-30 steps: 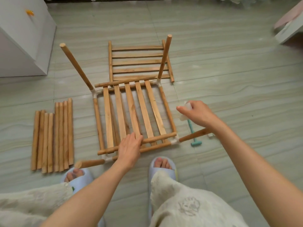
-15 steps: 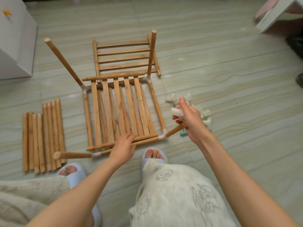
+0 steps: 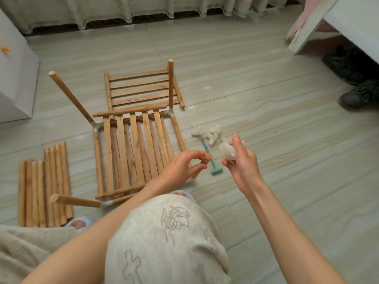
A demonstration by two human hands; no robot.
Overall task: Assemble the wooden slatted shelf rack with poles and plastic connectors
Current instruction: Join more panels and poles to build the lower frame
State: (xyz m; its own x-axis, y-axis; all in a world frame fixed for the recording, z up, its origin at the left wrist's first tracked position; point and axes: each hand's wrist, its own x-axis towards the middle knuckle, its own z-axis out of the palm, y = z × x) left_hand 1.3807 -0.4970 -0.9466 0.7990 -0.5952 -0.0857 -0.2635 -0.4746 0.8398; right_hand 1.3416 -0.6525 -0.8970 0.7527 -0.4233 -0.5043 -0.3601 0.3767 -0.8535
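Observation:
A wooden slatted shelf lies on the floor with white plastic connectors at its corners. Upright poles rise from three corners: far left, far right and near left. My left hand pinches the top of the near-right pole. Just to the right of that pole end, my right hand holds a white plastic connector. A second slatted panel lies flat behind the shelf.
Several loose poles lie side by side at the left. Spare white connectors and a teal mallet rest on the floor right of the shelf. A white cabinet stands far left, white furniture and dark shoes far right.
My left hand left the shelf's front rail and took hold of the near-right pole's end. My right hand lifted the connector beside that pole end. The view tilted up and right.

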